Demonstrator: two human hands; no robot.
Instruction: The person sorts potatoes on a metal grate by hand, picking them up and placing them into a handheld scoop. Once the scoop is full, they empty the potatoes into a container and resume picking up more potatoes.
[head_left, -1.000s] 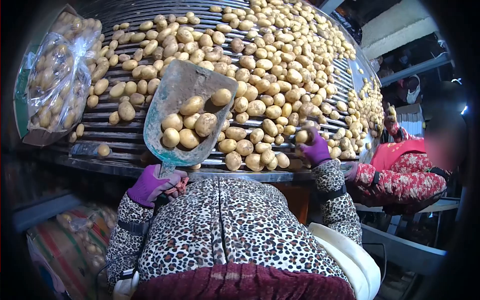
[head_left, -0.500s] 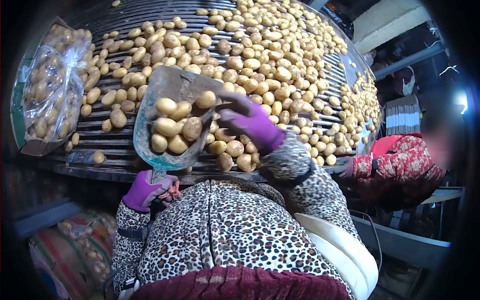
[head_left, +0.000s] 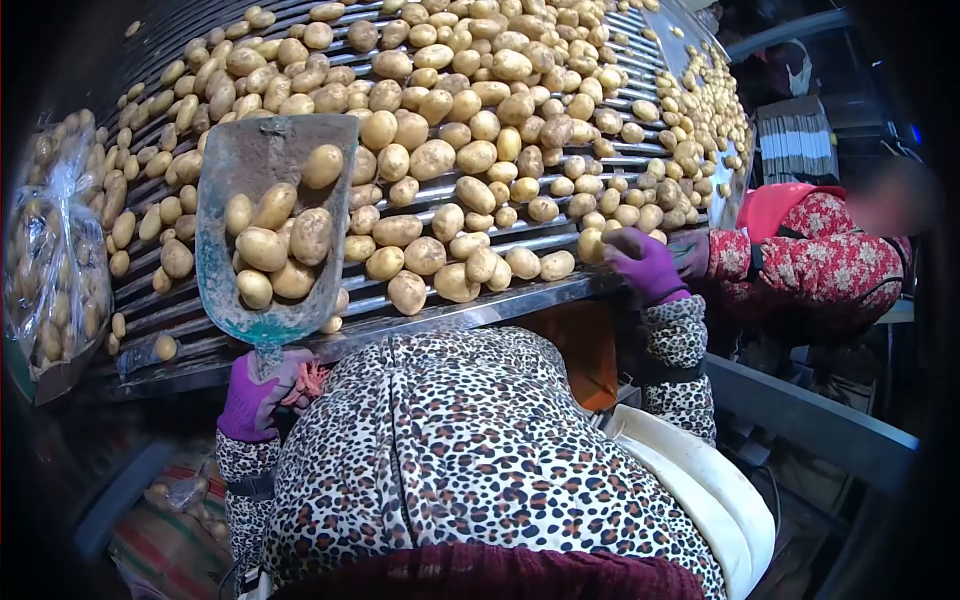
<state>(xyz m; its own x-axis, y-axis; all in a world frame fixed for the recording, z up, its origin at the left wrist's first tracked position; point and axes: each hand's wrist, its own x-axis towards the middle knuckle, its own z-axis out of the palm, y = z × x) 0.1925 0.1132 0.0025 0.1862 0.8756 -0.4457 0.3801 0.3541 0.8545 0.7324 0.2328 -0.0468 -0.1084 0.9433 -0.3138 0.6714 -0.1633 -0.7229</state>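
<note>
My left hand, in a purple and grey glove, grips the handle of a worn scoop with teal paint near the handle. Several potatoes lie in the scoop, which rests over the slatted sorting table. Something pinkish-red and frayed shows beside that hand. At the table's near edge on the right is my right hand, also gloved in purple, its fingers bent and apart. Its fingertips are beside a loose potato; whether they touch it is hard to see.
Loose potatoes cover much of the slatted table. A plastic-lined box of potatoes stands at left. A co-worker in a red floral sleeve is close on the right, the gloved hand near mine. Stacked cartons stand behind.
My right hand has moved from beside the scoop far right along the table edge. The view has shifted, and my left hand still holds the loaded scoop.
</note>
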